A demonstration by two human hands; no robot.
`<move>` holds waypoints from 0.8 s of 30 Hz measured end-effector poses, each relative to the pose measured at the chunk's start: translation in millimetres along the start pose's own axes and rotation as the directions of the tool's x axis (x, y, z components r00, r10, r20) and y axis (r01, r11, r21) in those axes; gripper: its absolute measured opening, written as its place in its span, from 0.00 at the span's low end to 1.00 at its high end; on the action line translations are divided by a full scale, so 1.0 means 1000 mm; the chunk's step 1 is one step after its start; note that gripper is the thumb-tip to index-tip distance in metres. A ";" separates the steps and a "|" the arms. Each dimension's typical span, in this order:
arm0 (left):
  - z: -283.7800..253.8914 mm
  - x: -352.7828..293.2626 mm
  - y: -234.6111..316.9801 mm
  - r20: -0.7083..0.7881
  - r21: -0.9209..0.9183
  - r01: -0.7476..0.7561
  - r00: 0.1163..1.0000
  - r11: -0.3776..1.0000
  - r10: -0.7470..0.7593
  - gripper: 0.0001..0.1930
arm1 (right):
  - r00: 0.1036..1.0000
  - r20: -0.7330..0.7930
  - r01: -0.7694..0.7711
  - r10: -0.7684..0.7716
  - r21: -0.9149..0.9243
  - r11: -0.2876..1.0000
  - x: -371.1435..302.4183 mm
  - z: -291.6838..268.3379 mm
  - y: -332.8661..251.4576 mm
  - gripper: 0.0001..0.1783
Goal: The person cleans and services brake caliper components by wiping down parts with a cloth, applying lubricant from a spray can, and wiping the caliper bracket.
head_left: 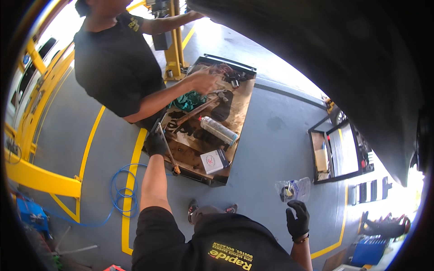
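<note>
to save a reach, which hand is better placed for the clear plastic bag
Probably the right hand: it appears open, just below the clear plastic bag in view, though depth is unclear. The left hand is away at the cart, by a metal bar.

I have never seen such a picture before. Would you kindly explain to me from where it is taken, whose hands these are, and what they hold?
There is no machine here: a person wears a wide fisheye camera on the head, looking down, so straight edges bend near the rim. The two gloved hands with arms from below are the wearer's own. The left hand is at a long thin metal rod; whether it grips it is unclear. The right hand is open, near a clear plastic bag. The bare hand above the cart belongs to a co-worker. On the cart lie a spray can, a small box, a hammer and a green cloth.
</note>
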State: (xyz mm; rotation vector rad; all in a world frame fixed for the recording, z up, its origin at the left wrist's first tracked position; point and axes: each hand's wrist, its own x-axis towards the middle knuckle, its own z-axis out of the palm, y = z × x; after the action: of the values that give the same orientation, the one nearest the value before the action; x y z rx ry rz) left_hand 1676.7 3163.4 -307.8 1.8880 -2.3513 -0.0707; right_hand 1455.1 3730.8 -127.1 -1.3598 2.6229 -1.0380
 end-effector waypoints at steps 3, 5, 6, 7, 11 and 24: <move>0.002 -0.008 -0.006 -0.090 0.087 0.012 0.996 0.996 -0.004 0.12 | 0.993 -0.116 -0.021 0.020 -0.009 1.000 -0.005 0.000 -0.011 0.10; -0.006 -0.001 -0.009 0.023 0.087 -0.051 0.999 0.995 0.049 0.12 | 0.985 -0.157 -0.073 0.072 -0.001 0.997 -0.012 0.002 -0.022 0.09; -0.009 0.002 -0.011 0.129 0.074 -0.089 0.988 0.993 0.079 0.13 | 0.976 -0.193 -0.099 0.099 0.006 0.995 -0.015 0.004 -0.028 0.09; -0.009 0.003 -0.010 0.118 0.041 -0.085 0.990 0.996 0.079 0.16 | 0.973 -0.204 -0.104 0.103 0.008 0.995 -0.018 0.004 -0.032 0.08; 0.001 0.007 -0.045 -0.050 -0.228 -0.294 0.956 0.928 0.290 0.19 | 0.955 -0.237 -0.182 0.178 0.004 0.983 -0.041 0.014 -0.052 0.07; 0.002 -0.179 -0.174 -0.165 -0.168 -0.555 0.831 0.815 0.532 0.22 | 0.769 -0.476 -0.322 0.427 0.290 0.901 -0.153 -0.002 -0.014 0.04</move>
State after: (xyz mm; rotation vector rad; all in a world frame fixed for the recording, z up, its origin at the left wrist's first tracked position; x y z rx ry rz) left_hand 1883.2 3299.7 -341.9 1.0391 -2.5859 -0.1456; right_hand 1560.2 3838.4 -160.0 -0.4995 2.8569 -1.7306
